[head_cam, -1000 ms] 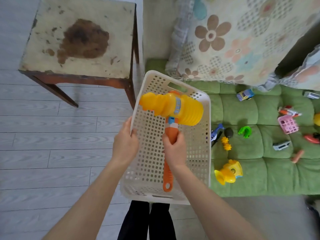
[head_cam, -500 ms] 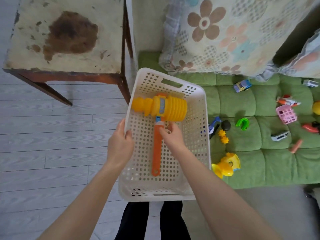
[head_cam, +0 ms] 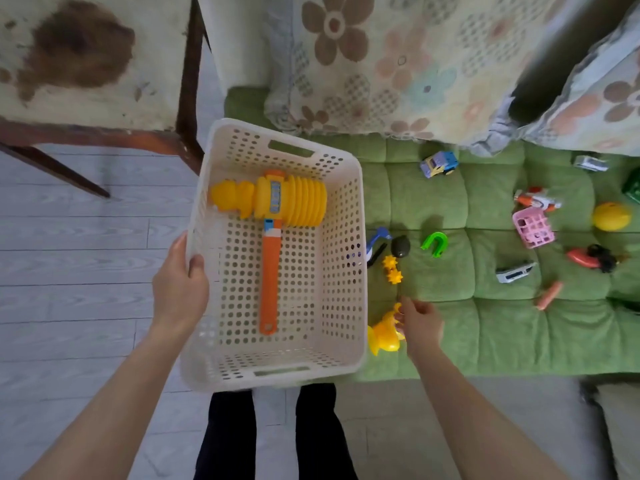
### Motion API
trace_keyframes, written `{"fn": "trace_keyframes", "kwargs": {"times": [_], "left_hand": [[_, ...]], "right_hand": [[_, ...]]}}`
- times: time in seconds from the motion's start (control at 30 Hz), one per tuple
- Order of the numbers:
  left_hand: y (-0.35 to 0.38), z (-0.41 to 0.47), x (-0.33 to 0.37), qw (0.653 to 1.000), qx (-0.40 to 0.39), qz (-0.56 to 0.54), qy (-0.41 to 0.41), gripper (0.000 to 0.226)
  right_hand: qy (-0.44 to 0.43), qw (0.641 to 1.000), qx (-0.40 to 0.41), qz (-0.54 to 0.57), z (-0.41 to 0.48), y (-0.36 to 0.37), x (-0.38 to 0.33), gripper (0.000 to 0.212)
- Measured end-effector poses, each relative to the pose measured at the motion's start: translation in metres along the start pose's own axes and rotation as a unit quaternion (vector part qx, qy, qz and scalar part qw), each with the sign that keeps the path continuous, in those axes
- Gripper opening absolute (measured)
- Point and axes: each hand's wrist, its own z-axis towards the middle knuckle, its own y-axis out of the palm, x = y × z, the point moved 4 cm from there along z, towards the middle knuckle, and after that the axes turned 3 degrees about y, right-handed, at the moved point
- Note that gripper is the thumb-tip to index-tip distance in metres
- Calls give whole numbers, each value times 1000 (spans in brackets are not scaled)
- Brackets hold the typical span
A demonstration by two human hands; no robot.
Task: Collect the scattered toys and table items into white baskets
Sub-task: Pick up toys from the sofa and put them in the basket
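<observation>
Green quilted sofa seat (head_cam: 502,334) carries the loose toys. The white basket (head_cam: 346,209) overhangs its left edge, with my left hand (head_cam: 178,292) clamped on the left rim. The toy hammer (head_cam: 270,265) lies inside, handle pointing toward me. The yellow toy (head_cam: 382,337) sits just right of the basket's near corner, under my right hand (head_cam: 420,323), the nearer one. Hands well apart. The right fingers touch the toy; I cannot tell whether they grip it, and the toy is partly hidden.

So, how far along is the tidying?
Done: the toy hammer lies in the white basket, gripped by the left hand. In hand: the right hand touches the yellow toy. Left: toy car, green horseshoe, pink basket, yellow ball, others on the green cushion.
</observation>
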Motion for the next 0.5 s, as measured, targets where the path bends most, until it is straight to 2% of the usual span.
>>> {"fn": "trace_keyframes", "kwargs": {"times": [0.07, 0.17, 0.27, 0.37, 0.5], "left_hand": [[7, -3, 1, 1000, 9, -3, -4, 38], [22, -9, -3, 1000, 16, -3, -15, 39], [33, -16, -11, 999, 21, 5, -25, 40], [39, -18, -24, 999, 18, 4, -36, 42], [42, -15, -32, 999, 19, -8, -31, 44]], "right_hand": [[36, 998, -11, -46, 17, -14, 19, 21], [61, 986, -22, -155, 32, -24, 46, 47], [91, 977, -91, -172, 28, -9, 66, 67], [69, 969, -118, -205, 29, 9, 78, 67], [27, 958, -84, -272, 38, 17, 83, 56]]}}
